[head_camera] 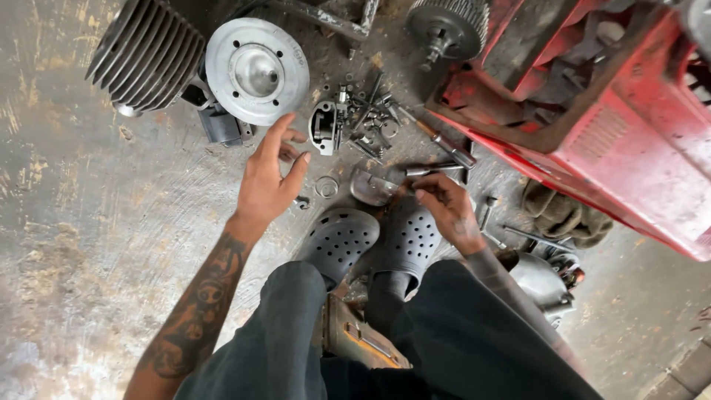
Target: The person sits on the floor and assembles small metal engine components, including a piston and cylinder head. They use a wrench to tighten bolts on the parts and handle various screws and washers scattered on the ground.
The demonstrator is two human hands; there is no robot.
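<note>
The left hand [272, 181] hovers with fingers spread wide, holding nothing, just short of the small carburettor body [324, 127]. The right hand [446, 207] has its fingers pinched narrow on what looks like a small metal part beside the curved grey cover [372, 187], though the grip is hard to make out. Beyond the fingertips lies a heap of loose bolts [372, 115]; a careless sweep could scatter them across the concrete floor [89, 222]. The washer [326, 187] near the clogs [370, 241] could be kicked away.
</note>
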